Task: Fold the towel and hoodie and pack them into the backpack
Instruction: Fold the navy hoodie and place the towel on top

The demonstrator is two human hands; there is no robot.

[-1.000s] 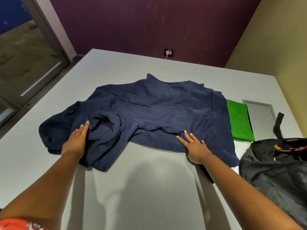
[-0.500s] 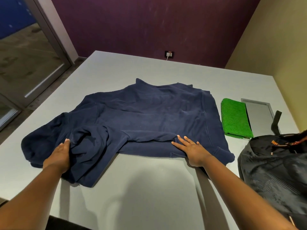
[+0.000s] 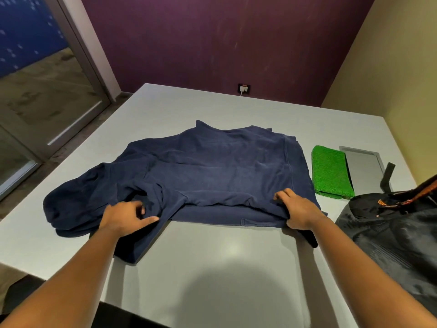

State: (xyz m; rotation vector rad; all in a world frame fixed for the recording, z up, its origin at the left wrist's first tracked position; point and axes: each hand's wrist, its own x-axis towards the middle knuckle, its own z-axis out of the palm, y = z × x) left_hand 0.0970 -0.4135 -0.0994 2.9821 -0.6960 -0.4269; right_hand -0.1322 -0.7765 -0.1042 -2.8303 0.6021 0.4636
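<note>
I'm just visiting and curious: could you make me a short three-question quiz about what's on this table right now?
1. True or false: the green towel is already inside the backpack.
2. Which lies between the navy hoodie and the backpack: A) a shoe, B) the green towel, C) a bottle?
3. Fill in: the left hand and the right hand both rest on the ____.

Key: 1. false, it lies folded on the table. 2. B. 3. hoodie.

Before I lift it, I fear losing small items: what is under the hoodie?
Only the grey table shows around the navy hoodie. Both hands, left and right, grip its near edge. Anything beneath the cloth is covered and cannot be seen.
</note>
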